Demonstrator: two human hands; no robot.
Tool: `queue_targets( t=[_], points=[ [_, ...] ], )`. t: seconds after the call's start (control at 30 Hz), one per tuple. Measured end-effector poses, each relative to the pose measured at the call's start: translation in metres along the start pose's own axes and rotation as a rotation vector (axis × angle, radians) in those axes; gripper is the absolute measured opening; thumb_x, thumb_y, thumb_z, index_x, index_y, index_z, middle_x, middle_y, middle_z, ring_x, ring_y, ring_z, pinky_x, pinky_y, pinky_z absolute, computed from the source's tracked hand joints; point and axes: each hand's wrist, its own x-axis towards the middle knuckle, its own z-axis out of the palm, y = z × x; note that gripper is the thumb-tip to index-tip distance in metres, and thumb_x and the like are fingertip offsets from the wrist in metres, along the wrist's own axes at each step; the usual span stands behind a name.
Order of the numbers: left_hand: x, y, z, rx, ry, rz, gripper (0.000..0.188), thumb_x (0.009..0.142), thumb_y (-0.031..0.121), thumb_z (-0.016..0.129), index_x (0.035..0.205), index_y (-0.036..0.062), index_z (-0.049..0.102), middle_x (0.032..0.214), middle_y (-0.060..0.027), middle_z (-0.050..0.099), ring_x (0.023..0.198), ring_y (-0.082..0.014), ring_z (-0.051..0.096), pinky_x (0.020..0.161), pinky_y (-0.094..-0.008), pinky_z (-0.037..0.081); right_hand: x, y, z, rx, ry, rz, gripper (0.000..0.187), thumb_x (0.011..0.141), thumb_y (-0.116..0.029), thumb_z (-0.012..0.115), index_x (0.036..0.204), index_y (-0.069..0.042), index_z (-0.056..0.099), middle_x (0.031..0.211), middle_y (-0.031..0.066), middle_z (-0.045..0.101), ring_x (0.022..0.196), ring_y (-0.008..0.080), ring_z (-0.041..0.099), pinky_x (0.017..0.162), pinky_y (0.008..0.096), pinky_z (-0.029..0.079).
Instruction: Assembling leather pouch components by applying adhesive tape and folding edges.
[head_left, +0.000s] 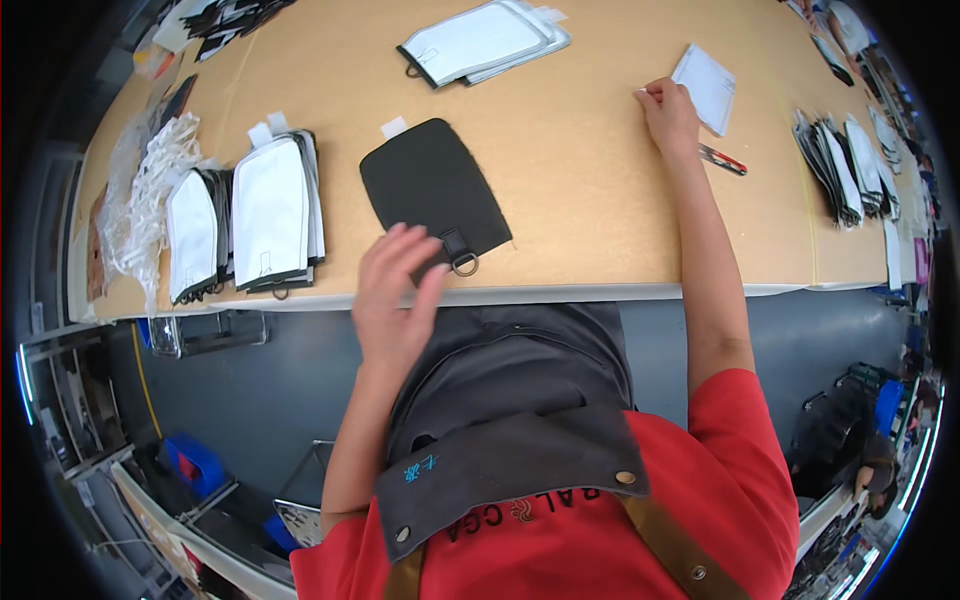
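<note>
A black fabric panel [430,180] with rounded far corners lies on the table in front of me. A metal D-ring [465,265] on a black strap sits at its near edge, and a small white tab [394,127] sticks out at its far edge. My left hand [392,290], fingers apart, hovers over the panel's near left corner and holds nothing. Farther right, my right hand [671,118] is closed in a pinch, with a tiny white piece at its fingertips. Beside that hand lies a white pad [706,88] of paper-like sheets.
A red-and-black cutter or pen-like tool [723,159] lies by my right wrist. Stacks of white-faced panels [270,210] stand at left, another stack [485,42] at the far middle. White strips [160,190] heap at far left; more panels [838,170] lie at far right.
</note>
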Motion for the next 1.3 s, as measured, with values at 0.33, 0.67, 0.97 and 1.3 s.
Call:
queue_targets(
  t=[0.33,0.67,0.97,1.3],
  points=[
    [0.01,-0.018,0.052,0.077,-0.02,0.201,0.017,0.079,0.001,0.075,0.095,0.0057,0.074,0.102,-0.0066,0.069,0.1,-0.0264,0.064,0.085,-0.036,0.048,-0.072,-0.084,-0.037,0.864,-0.461,0.083,0.02,0.093,-0.023,0.067,0.093,-0.003,0.068,0.076,-0.0023,0.06,0.068,0.006,0.053,0.062,0.0234,0.046],
    [0.016,-0.018,0.064,0.05,0.042,0.137,0.017,0.077,0.001,0.075,0.094,0.0043,0.073,0.098,-0.0069,0.068,0.098,-0.0256,0.065,0.084,-0.0359,0.049,-0.166,-0.143,-0.035,0.773,-0.773,0.273,0.023,0.091,-0.021,0.069,0.079,-0.004,0.06,0.063,-0.0031,0.056,0.055,0.0036,0.048,0.051,0.0232,0.043],
    [0.015,-0.017,0.063,0.04,0.05,0.125,0.017,0.077,0.001,0.075,0.093,0.0042,0.073,0.098,-0.0071,0.068,0.098,-0.0256,0.065,0.084,-0.0356,0.049,-0.173,-0.15,-0.023,0.577,-0.6,0.078,0.023,0.088,-0.019,0.07,0.076,-0.002,0.059,0.059,0.0042,0.057,0.053,0.0093,0.051,0.052,0.0275,0.043],
    [0.014,-0.02,0.063,0.027,0.048,0.132,0.016,0.078,0.003,0.074,0.094,0.0043,0.071,0.1,-0.0065,0.066,0.1,-0.026,0.063,0.084,-0.0363,0.048,-0.175,-0.148,-0.023,0.516,-0.613,0.042,0.022,0.087,-0.017,0.069,0.076,-0.002,0.058,0.06,0.0052,0.058,0.053,0.012,0.054,0.051,0.0294,0.044]
  ],
)
